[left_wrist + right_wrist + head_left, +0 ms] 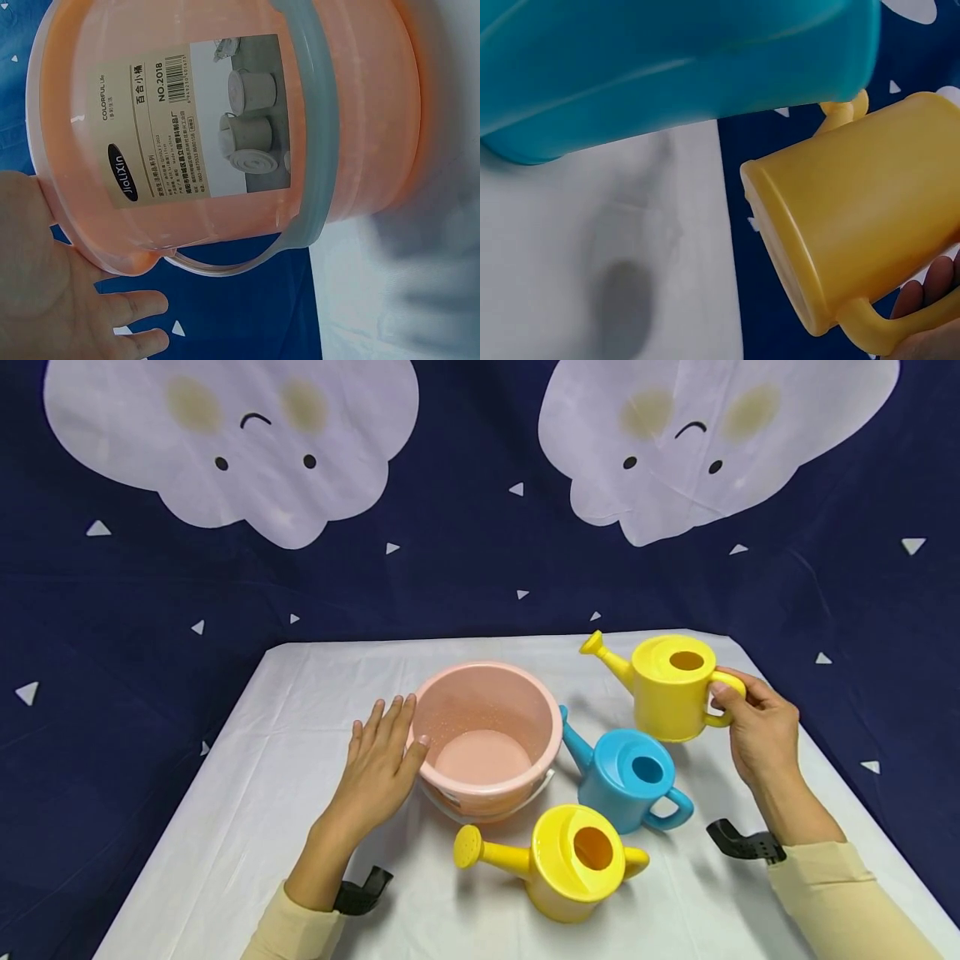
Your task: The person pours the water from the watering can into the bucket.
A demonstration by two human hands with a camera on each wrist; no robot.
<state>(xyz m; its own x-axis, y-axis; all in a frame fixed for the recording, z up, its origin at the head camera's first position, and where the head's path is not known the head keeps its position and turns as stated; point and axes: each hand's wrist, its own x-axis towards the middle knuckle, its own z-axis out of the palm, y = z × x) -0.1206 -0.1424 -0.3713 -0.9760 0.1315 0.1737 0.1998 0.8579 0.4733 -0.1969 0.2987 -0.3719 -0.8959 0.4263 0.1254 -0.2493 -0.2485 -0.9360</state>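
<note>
My right hand (757, 731) pinches the far yellow plastic watering can (670, 687) by its handle, lifted; left hand (378, 766), fingers spread, steadies the pink plastic bucket (486, 739). Next, tilt carefully.

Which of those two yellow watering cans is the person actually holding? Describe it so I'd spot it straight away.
Start at the pink bucket in the middle of the white table, then look to the far right corner. There the right hand grips the handle of a yellow watering can, lifted clear of the table. Its twin, the near yellow can, stands untouched at the front, beside the blue can.
</note>
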